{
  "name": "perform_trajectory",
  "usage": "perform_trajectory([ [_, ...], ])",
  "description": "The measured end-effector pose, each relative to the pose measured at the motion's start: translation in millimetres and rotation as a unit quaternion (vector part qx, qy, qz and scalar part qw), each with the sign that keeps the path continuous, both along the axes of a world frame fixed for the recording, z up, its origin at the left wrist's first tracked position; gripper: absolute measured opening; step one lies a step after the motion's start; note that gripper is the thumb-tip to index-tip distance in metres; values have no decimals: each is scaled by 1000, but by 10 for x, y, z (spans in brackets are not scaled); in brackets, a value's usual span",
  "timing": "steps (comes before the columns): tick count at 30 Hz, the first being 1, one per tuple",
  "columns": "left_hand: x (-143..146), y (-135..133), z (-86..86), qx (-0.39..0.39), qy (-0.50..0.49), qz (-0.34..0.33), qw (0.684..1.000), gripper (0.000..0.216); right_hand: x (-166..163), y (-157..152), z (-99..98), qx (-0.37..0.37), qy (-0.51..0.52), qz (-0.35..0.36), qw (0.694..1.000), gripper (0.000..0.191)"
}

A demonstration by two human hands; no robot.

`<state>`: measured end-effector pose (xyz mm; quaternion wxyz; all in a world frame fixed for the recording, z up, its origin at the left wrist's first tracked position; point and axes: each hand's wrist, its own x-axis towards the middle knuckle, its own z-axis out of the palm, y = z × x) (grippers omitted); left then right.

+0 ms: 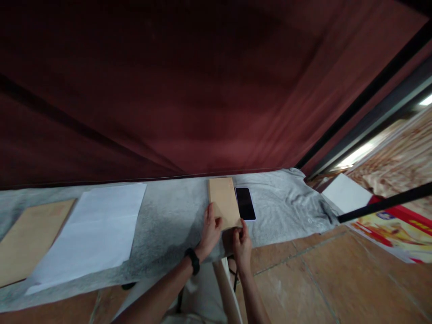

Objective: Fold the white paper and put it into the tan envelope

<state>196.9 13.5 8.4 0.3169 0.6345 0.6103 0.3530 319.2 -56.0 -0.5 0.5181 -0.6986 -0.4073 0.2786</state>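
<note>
A small tan kraft-paper envelope [224,200] lies on the grey cloth in front of me, its near end slightly lifted. My left hand [211,229], with a black band on the wrist, is closed at its near left edge, thumb on top. The near right corner is pinched between the thumb and fingers of my right hand [242,240]. Right beside the envelope lies a dark-screened phone [245,204] with a pale rim; neither hand holds it.
White paper sheets [97,229] lie on the cloth-covered table [168,211] to the left, overlapping a larger brown envelope [33,236]. A dark red curtain [202,112] hangs behind. At right stand a black metal bar [388,202], a white box [347,193] and a red-yellow carton [394,229].
</note>
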Motion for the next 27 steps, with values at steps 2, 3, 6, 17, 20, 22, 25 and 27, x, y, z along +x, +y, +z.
perform_trajectory([
  [2,20,-11,-19,3,4,3,1000,65,-4,4,-1,2,-3,3,1000,63],
  [3,33,-18,-29,6,6,5,1000,65,-6,7,0,3,-6,4,1000,63],
  [6,77,-43,-52,8,17,13,1000,66,-11,22,14,2,-12,1,1000,61],
  [17,85,-89,-35,36,47,12,998,67,-15,46,16,-7,-17,-6,1000,60],
  [20,32,-183,39,119,96,-44,987,64,-12,16,-10,15,-9,-4,1000,56],
  [22,-32,-283,96,189,155,-127,961,61,-11,-31,-29,44,-10,0,999,47],
  [25,-163,-434,152,252,248,-258,899,59,-15,-120,-48,84,-17,32,996,36],
  [27,-254,-499,155,265,294,-299,868,61,-17,-160,-50,89,-28,55,994,35],
])
